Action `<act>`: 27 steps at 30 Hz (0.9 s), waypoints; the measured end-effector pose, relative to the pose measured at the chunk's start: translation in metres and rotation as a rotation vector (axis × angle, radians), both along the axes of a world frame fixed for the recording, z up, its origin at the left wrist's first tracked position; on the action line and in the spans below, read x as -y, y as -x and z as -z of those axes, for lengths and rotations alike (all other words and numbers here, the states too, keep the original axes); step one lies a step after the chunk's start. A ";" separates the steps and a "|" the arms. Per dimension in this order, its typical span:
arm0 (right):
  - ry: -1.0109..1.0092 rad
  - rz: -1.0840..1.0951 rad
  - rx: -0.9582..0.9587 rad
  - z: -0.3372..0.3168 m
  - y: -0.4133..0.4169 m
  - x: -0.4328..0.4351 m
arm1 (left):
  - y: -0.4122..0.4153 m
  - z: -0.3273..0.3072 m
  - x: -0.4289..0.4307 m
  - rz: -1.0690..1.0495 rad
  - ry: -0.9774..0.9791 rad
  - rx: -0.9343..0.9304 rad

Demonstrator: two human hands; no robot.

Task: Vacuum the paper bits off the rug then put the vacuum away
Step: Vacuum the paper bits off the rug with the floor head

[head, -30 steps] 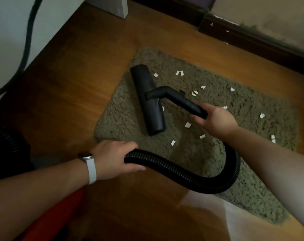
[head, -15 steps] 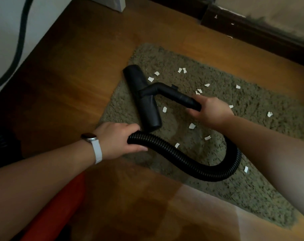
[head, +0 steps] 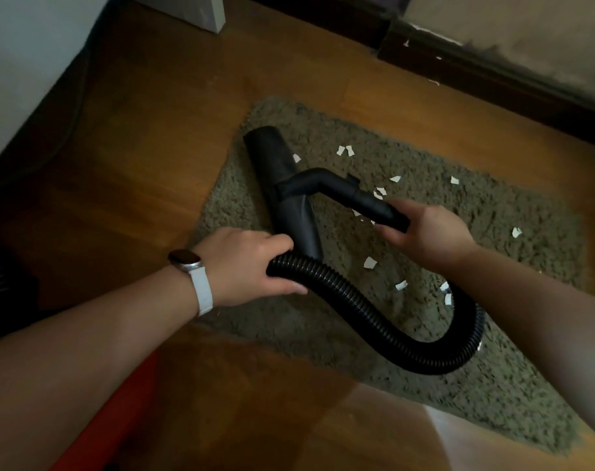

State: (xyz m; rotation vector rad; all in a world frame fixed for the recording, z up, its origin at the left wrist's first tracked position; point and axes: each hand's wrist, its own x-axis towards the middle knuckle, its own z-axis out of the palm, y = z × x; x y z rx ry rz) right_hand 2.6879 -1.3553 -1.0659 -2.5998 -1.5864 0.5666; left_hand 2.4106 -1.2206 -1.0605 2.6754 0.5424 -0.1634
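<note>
Closer to the floor head than a moment ago, the left hand now brings the ribbed hose against the head's near end, its grip clamped round the hose. The right hand has its grip clamped round the black wand at centre frame. The rug, centre to lower right, may bunch or slide on the wooden floor, since the head sits near its left edge. The hose loop at lower right could drag or cover the paper bits, which lie scattered to the right of the head, uncollected. The room is dim: pale wall upper left, dark skirting board upper right, red vacuum body lower left.
</note>
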 end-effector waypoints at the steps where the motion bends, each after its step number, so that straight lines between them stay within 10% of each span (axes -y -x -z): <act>1: 0.019 -0.020 0.003 -0.001 0.002 -0.001 | -0.001 -0.001 -0.001 -0.001 -0.005 -0.006; 27: 0.084 -0.273 -0.003 -0.018 -0.036 -0.007 | 0.010 -0.029 0.038 -0.099 -0.026 -0.191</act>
